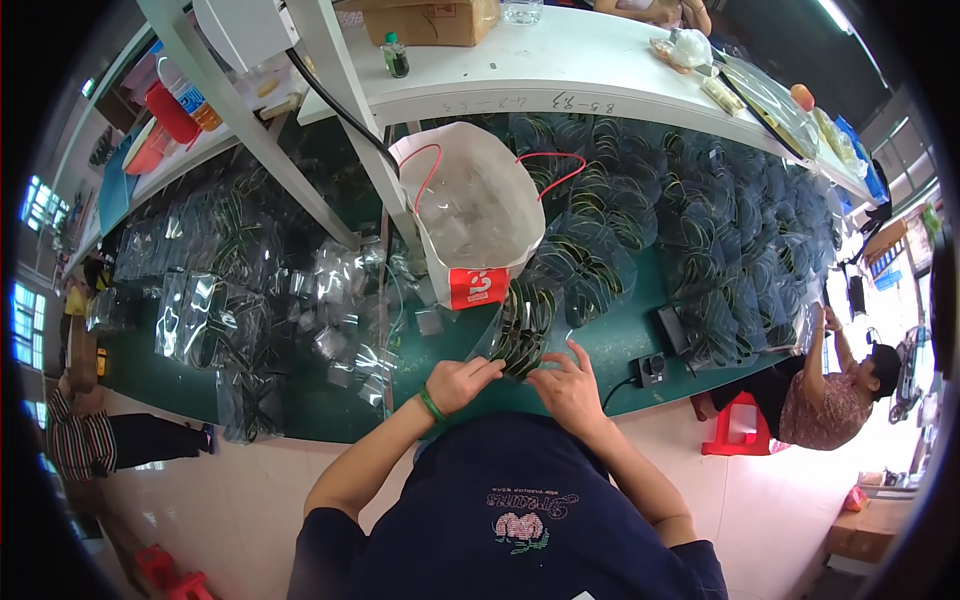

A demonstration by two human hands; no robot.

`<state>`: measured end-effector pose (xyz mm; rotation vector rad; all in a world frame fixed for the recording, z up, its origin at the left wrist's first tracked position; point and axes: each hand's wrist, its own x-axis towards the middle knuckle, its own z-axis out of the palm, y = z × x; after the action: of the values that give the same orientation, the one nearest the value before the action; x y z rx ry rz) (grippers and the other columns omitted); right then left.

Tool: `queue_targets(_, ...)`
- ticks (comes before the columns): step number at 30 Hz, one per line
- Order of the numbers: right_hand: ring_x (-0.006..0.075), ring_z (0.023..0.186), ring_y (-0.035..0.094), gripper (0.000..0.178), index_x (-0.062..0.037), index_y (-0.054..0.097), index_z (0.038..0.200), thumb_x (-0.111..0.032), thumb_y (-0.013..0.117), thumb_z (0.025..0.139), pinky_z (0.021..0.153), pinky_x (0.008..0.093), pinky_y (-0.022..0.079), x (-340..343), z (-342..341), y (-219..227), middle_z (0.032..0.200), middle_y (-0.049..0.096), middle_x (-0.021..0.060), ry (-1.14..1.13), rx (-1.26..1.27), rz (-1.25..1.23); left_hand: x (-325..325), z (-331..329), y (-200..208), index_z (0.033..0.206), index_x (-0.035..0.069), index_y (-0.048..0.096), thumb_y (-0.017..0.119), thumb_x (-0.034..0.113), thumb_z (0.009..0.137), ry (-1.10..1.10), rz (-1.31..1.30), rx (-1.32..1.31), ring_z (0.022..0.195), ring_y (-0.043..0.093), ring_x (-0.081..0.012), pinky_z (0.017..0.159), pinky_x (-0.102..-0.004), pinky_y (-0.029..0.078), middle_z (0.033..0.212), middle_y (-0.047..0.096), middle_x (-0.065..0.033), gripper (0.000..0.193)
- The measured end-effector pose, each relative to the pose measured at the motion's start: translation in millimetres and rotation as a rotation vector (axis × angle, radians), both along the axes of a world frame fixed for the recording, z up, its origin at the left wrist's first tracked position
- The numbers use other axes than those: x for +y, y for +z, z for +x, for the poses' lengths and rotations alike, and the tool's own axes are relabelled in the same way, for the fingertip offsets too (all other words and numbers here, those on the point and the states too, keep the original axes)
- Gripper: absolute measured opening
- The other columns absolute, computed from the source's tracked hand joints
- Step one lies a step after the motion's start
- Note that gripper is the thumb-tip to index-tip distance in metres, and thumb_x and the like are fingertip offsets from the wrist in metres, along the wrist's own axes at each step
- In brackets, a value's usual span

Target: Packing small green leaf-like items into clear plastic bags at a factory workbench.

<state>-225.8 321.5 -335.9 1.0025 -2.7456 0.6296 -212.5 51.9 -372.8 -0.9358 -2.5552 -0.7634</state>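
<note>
- Dark blue T-shirt (pixel 480 490), printed chest, nearest; bare forearms reach forward from it.
- Left hand (pixel 463 385), green bangle (pixel 432 404) at the wrist: fingers bunched together, tips pinching the near left edge of a clear bag.
- Right hand (pixel 568 390): fingers partly spread, one stretched up and away, others bent toward the bag's near right edge. Cannot tell whether they grip the plastic.
- Clear bag (pixel 524 335) of dark, thin loops, between the hands, on the near part of the green table (pixel 440 352).
- Small black device (pixel 651 370) with a cable, right of the right hand; black block (pixel 673 330) just beyond it.
- Small clear packets (pixel 335 345), scattered left of the bag.
- White paper bag (pixel 535 215), red handles, red label, mouth open, standing beyond the left hand; clear plastic inside.
- Bagged dark loops (pixel 740 240), heaped over the table's right; more bagged goods (pixel 230 250) cover the left.
- Co-worker (pixel 830 395) at the table's right end, red stool (pixel 738 428) alongside.
- Striped-shirt person (pixel 88 435), far left.
- White shelf (pixel 560 60) above the far side: green bottle (pixel 396 60), cardboard box (pixel 425 22).
</note>
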Motion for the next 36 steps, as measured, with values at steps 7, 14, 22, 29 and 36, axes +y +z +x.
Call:
queue_targets(7,0.0221,0.108,0.068,0.009,-0.01,0.076,0.096,-0.017,0.079,0.09,0.118,0.0505,0.039,-13.4,-1.1,-2.9,0.084,0.074,0.0026,-0.119,0.039,-0.044,11.5,1.8,-5.8,0.125,0.011,0.076,0.077,0.01,0.089,0.15,0.008,0.075,0.071,0.075,-0.0214,0.056,-0.0332,0.058,0.116,0.073,-0.0021,0.036)
queue_targets(14,0.0225,0.124,0.061,0.026,-0.012,0.076,0.112,-0.014,0.077,0.086,0.118,0.0498,0.041,-8.6,-6.7,-7.6,0.113,0.07,0.0015,-0.014,0.16,0.027,-0.6,-6.2,-14.5,0.123,0.01,0.077,0.071,0.007,0.089,0.028,-0.014,0.144,0.072,0.075,-0.0184,0.058,-0.032,0.059,0.121,0.073,-0.0024,0.034)
queue_targets(22,0.0237,0.135,0.059,0.027,-0.0106,0.075,0.118,-0.021,0.074,0.092,0.125,0.0536,0.036,5.1,-13.9,-13.2,0.121,0.071,0.0009,0.241,0.178,0.038,-7.2,-14.9,-6.6,0.123,0.011,0.077,0.077,0.009,0.085,-0.103,-0.032,0.154,0.082,0.075,-0.0175,0.064,-0.0317,0.06,0.119,0.072,-0.0033,0.038)
queue_targets(29,0.0218,0.141,0.056,0.029,-0.0116,0.076,0.119,-0.02,0.073,0.092,0.128,0.0575,0.03,11.2,-13.2,-43.6,0.122,0.071,-0.0007,0.261,0.318,0.015,-6.9,-14.5,-7.9,0.114,0.01,0.079,0.083,0.011,0.084,-0.113,-0.065,0.189,0.084,0.072,-0.0166,0.063,-0.0307,0.058,0.109,0.071,0.0002,0.031)
queue_targets(36,0.0199,0.141,0.056,0.027,-0.0073,0.077,0.112,-0.018,0.072,0.087,0.129,0.062,0.027,3.5,-9.9,-47.2,0.11,0.068,0.0001,0.285,0.326,0.022,0.9,-8.0,-9.3,0.099,0.009,0.075,0.076,0.01,0.086,-0.071,-0.035,0.09,0.08,0.065,-0.0179,0.068,-0.0323,0.058,0.088,0.059,-0.001,0.014)
